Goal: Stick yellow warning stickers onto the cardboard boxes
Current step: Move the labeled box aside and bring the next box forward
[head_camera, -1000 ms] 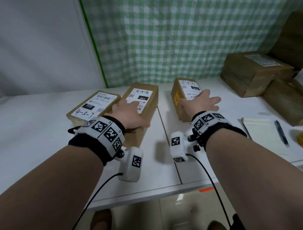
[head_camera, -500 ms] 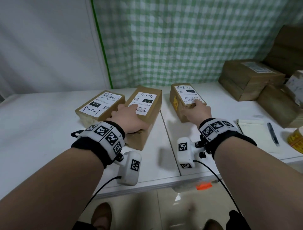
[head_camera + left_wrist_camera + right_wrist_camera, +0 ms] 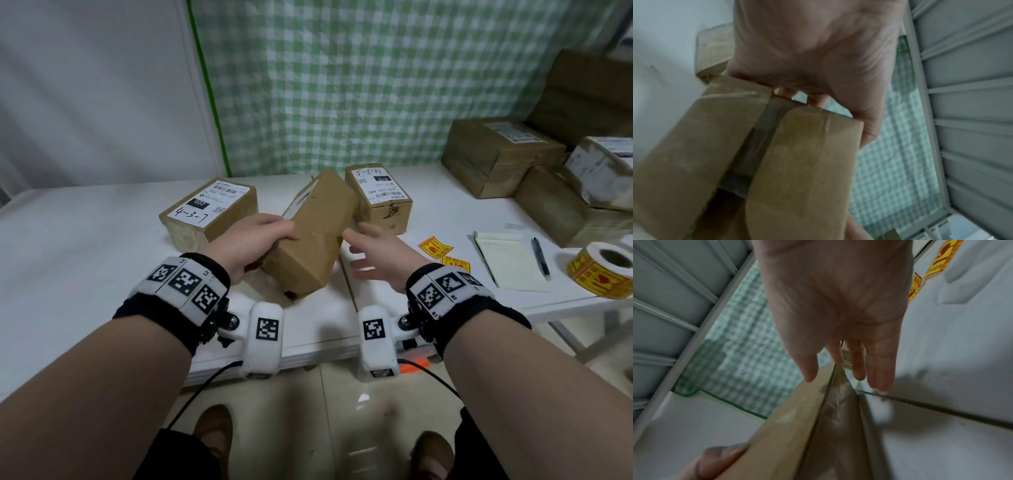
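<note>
Middle box (image 3: 313,236): we see it tipped up on its long edge on the white table (image 3: 68,260), its plain brown side towards us, its label turned away to the left.
Left hand (image 3: 255,241): our fingers are curled over the top left edge of the middle box and grip it; the left wrist view shows the palm against its taped end.
Right hand (image 3: 378,255): fingers straight and spread, holding nothing, just to the right of the middle box; we cannot tell whether the fingertips touch it.
Box marked 4-3-7 (image 3: 209,209): lies flat just left of the middle box, label up.
Box marked 4-3-5 (image 3: 380,197): stands just behind and right of the middle box.
Loose yellow stickers (image 3: 435,247): two lie on the table right of the middle box, beyond our right hand.
Sticker roll (image 3: 601,274): far right of the middle box, past the notepad (image 3: 507,262) and pen (image 3: 540,251).
</note>
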`<state>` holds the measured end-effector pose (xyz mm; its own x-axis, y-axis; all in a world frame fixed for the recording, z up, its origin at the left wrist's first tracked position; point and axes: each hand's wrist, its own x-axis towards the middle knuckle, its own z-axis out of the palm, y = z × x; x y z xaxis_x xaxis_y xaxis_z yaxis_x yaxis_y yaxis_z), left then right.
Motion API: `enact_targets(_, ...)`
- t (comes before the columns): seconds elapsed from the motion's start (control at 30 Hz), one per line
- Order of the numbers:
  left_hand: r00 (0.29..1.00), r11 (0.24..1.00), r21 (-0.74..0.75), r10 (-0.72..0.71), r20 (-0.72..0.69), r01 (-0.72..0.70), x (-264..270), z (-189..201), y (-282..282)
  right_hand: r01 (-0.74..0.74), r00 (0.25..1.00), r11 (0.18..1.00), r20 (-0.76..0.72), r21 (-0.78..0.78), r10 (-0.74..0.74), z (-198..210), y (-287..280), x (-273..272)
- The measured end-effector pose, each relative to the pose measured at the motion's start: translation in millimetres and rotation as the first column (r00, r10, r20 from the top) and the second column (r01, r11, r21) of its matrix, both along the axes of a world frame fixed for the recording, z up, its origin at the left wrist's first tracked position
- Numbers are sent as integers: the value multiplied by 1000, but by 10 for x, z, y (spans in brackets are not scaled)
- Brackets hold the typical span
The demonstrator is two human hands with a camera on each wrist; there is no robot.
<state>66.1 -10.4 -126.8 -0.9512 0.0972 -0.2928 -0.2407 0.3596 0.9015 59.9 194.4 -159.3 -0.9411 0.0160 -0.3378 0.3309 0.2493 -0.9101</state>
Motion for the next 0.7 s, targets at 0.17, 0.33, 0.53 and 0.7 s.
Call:
enact_targets(0.17,998,999,32,-8,-68,10,67,-82,-100,-24,999,991,-42,-128,19,75,-51,27)
enact_targets(0.33,917,946,-283,-248,-312,159,164,-61,-223,102,989,943,-72,-315,-131,151,95,-19)
enact_targets(0.53,788,812,-537,-478,-388,229,223,25,-189,271,953,868,-14,-416,-304,93,262,-18)
enact_targets(0.7,847,918,-389,-265,-462,75,163,-58,-193,379,905,810,-5,-448,-426,72,302,27)
